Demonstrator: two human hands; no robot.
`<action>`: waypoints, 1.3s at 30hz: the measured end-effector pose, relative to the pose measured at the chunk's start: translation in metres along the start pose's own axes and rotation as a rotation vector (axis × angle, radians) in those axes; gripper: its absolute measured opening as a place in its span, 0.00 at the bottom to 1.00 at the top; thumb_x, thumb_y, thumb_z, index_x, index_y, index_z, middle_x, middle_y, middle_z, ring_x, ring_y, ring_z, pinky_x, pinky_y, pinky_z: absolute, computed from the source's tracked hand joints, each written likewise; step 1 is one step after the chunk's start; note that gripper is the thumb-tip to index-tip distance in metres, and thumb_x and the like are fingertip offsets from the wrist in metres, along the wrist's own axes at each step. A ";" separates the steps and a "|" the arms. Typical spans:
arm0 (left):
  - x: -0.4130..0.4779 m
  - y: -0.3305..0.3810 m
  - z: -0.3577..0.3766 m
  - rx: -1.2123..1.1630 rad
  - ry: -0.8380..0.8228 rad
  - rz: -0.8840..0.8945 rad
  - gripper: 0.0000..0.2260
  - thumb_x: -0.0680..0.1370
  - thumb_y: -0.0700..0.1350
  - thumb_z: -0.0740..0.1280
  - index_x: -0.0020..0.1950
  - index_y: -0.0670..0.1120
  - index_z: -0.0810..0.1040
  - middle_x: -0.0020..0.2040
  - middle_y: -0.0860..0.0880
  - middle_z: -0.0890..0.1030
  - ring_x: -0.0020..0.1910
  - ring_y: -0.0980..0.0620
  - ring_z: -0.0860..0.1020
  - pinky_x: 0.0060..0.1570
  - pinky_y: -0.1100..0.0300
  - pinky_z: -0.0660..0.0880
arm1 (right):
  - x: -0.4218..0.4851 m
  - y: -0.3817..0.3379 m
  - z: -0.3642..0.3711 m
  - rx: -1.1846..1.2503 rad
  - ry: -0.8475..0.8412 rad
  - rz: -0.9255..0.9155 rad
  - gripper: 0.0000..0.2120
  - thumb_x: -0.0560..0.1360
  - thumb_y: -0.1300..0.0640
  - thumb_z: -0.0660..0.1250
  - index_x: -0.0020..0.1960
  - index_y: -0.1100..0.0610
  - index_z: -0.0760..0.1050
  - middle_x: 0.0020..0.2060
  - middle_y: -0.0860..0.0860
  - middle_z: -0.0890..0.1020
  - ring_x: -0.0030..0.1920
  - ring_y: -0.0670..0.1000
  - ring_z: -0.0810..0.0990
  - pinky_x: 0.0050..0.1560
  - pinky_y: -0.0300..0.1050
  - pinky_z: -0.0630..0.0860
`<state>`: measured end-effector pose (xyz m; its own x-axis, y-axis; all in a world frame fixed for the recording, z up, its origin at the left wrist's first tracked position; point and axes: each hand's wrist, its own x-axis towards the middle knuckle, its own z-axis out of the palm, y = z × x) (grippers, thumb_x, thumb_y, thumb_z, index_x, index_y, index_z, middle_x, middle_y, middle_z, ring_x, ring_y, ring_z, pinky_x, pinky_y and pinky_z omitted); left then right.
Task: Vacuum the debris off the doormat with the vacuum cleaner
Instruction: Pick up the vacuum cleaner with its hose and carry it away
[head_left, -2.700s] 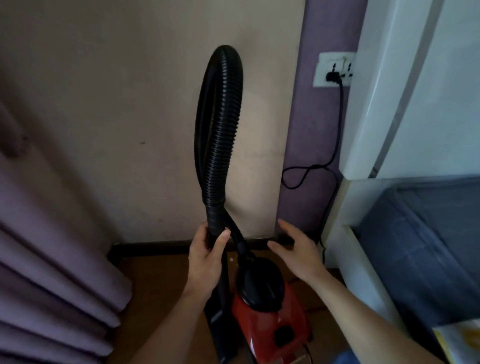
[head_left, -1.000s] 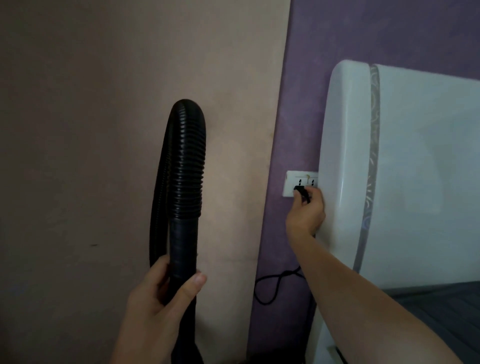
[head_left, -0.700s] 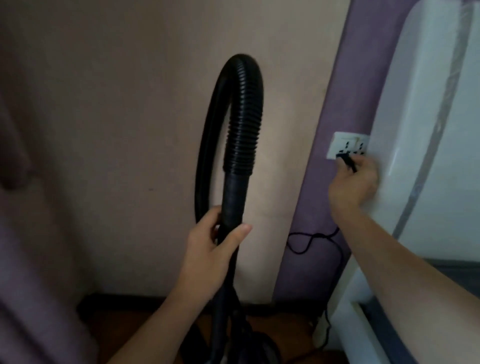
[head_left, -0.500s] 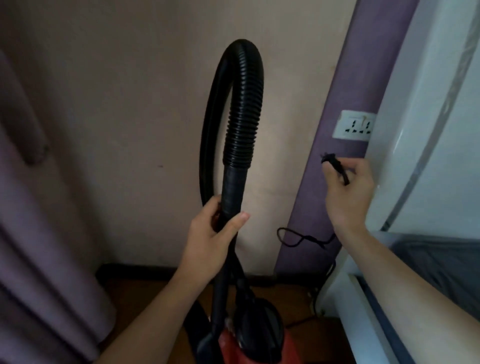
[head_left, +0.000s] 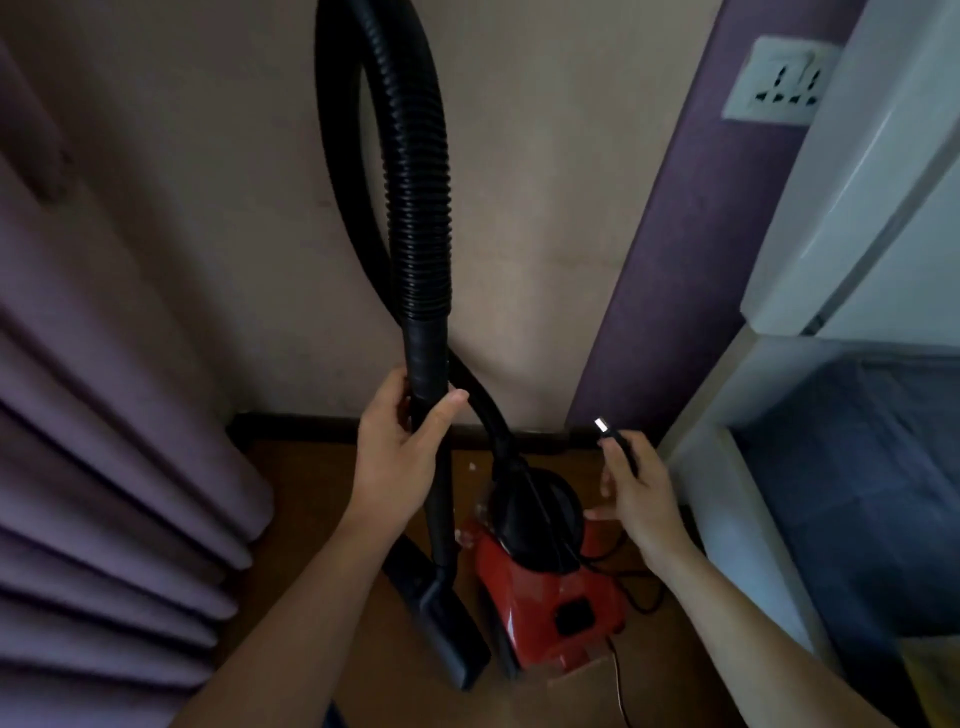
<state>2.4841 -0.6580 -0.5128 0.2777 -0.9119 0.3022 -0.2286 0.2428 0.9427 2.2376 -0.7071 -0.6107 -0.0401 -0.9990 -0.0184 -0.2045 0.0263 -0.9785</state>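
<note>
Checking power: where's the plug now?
Head view, right of centre: plug held in the right hand, above the red vacuum body, well below the wall socket.

Left hand (head_left: 397, 460) gripping vacuum wand (head_left: 427, 356), right hand (head_left: 638, 491) holding plug (head_left: 619, 445)

Bare hands and forearms, seen from above.
The left hand (head_left: 395, 457) and right hand (head_left: 641, 501) are uncovered; both forearms show bare skin from the wrists down to the lower edge of view.
</note>
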 end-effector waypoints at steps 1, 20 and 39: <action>-0.002 -0.004 0.000 -0.006 0.010 0.004 0.07 0.79 0.39 0.69 0.47 0.50 0.75 0.38 0.63 0.77 0.41 0.66 0.76 0.43 0.73 0.71 | 0.000 0.009 0.002 0.034 0.002 0.076 0.07 0.86 0.53 0.60 0.56 0.51 0.76 0.35 0.51 0.71 0.33 0.46 0.74 0.32 0.51 0.83; -0.026 -0.037 0.006 -0.027 0.042 -0.065 0.06 0.79 0.41 0.69 0.54 0.45 0.76 0.45 0.54 0.78 0.45 0.67 0.77 0.47 0.74 0.71 | 0.011 0.074 0.045 -0.310 -0.122 0.207 0.17 0.72 0.40 0.77 0.53 0.47 0.76 0.46 0.44 0.85 0.44 0.51 0.87 0.51 0.51 0.83; -0.022 -0.061 0.000 -0.049 0.050 0.025 0.07 0.81 0.45 0.69 0.53 0.56 0.75 0.47 0.39 0.80 0.49 0.45 0.79 0.50 0.63 0.75 | 0.018 0.084 0.061 -0.040 -0.163 0.418 0.18 0.79 0.59 0.73 0.64 0.54 0.70 0.43 0.57 0.82 0.26 0.54 0.81 0.28 0.47 0.79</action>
<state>2.4921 -0.6531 -0.5770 0.3189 -0.8881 0.3310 -0.1904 0.2821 0.9403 2.2794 -0.7253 -0.7057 0.0266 -0.8947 -0.4459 -0.2417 0.4271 -0.8713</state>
